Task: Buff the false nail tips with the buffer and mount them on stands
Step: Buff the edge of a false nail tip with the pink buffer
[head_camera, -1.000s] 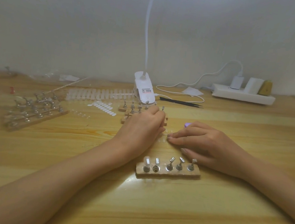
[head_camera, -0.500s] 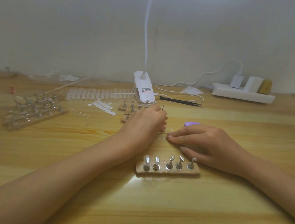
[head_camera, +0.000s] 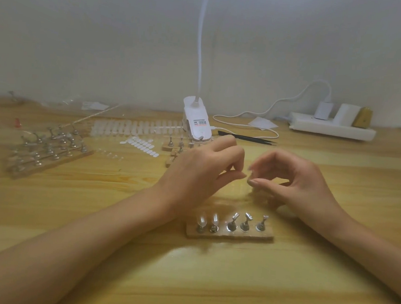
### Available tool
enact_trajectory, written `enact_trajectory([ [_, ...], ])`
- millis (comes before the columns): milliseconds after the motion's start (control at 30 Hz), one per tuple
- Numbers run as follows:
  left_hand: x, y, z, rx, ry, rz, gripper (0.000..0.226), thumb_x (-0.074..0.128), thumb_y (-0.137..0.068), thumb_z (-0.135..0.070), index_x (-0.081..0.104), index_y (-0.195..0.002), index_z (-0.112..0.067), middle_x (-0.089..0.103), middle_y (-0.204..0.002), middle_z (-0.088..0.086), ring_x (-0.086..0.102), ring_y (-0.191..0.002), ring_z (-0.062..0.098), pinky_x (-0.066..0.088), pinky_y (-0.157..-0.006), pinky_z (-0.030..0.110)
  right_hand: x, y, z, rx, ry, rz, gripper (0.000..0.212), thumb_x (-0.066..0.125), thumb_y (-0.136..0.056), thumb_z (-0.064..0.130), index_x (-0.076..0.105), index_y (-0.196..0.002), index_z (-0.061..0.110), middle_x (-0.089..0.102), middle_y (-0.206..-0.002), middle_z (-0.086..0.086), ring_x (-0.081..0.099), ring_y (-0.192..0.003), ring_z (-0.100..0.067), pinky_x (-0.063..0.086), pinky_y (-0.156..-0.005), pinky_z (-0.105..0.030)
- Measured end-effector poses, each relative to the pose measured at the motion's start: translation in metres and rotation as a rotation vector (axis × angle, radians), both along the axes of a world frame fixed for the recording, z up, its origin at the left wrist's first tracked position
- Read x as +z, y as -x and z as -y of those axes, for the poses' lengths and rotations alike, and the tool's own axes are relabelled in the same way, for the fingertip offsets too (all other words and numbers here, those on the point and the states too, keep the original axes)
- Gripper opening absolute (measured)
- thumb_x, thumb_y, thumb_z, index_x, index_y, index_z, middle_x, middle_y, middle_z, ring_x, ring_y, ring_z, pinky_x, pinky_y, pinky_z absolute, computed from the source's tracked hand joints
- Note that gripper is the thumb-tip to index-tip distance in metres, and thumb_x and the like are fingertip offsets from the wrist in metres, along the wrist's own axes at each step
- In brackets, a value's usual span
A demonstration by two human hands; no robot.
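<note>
Both hands hover above the table, fingertips nearly meeting. My right hand [head_camera: 297, 183] pinches what looks like a small clear nail tip [head_camera: 251, 178] between thumb and index finger; it is blurred. My left hand [head_camera: 202, 173] has its thumb and index finger pressed together just left of that tip, and I see nothing in them. In front of the hands lies a wooden stand strip [head_camera: 230, 235] with several metal pegs. The two left pegs carry clear nail tips [head_camera: 202, 220]. The buffer is hidden.
A white clip lamp base [head_camera: 196, 125] stands behind the hands, with black tweezers [head_camera: 246, 138] and a power strip [head_camera: 330, 129] to its right. To the left lie a row of nail tips [head_camera: 136, 127], white adhesive tabs [head_camera: 142, 146] and more peg stands [head_camera: 48, 154].
Both hands have lifted off the table and turned their fingertips toward each other. The purple buffer seen behind my right hand before is now out of sight.
</note>
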State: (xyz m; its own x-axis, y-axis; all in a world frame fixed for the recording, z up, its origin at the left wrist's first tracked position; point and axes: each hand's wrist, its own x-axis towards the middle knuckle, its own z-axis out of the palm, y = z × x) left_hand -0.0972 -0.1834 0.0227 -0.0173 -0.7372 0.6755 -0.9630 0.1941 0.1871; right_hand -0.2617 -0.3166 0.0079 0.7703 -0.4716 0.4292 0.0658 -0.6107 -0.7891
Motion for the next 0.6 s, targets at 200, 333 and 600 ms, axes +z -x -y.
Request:
enact_trajectory([
  [200,0.011,0.000,0.005,0.168,-0.240,-0.270,0.013,0.066,-0.089,-0.041,0.061,-0.079,-0.035,0.054,-0.083,-0.016,0.051,-0.081,0.004,0.040,-0.064,0.029,0.001,0.002,-0.007,-0.027,0.243,0.047,0.017,0.077,-0.083,0.002,0.069,-0.080,0.016,0.069,-0.085,0.011,0.068,-0.082,-0.008,0.054,-0.060,-0.024],
  [333,0.016,-0.008,0.008,0.122,-0.295,-0.406,0.013,0.066,-0.090,-0.038,0.062,-0.079,-0.032,0.054,-0.088,-0.013,0.050,-0.072,-0.005,0.039,-0.066,0.029,0.000,0.000,-0.012,0.016,0.215,0.016,0.022,0.078,-0.082,0.001,0.068,-0.092,0.019,0.072,-0.085,0.010,0.072,-0.084,-0.009,0.057,-0.062,-0.030],
  [600,0.024,-0.013,0.004,-0.012,-0.111,-0.380,0.017,0.080,-0.079,-0.032,0.066,-0.075,-0.022,0.055,-0.084,-0.011,0.049,-0.064,0.010,0.048,-0.062,0.035,0.005,-0.010,-0.004,-0.003,-0.116,0.004,0.023,0.072,-0.088,0.002,0.062,-0.107,0.013,0.066,-0.110,0.001,0.073,-0.086,-0.020,0.060,-0.062,-0.027],
])
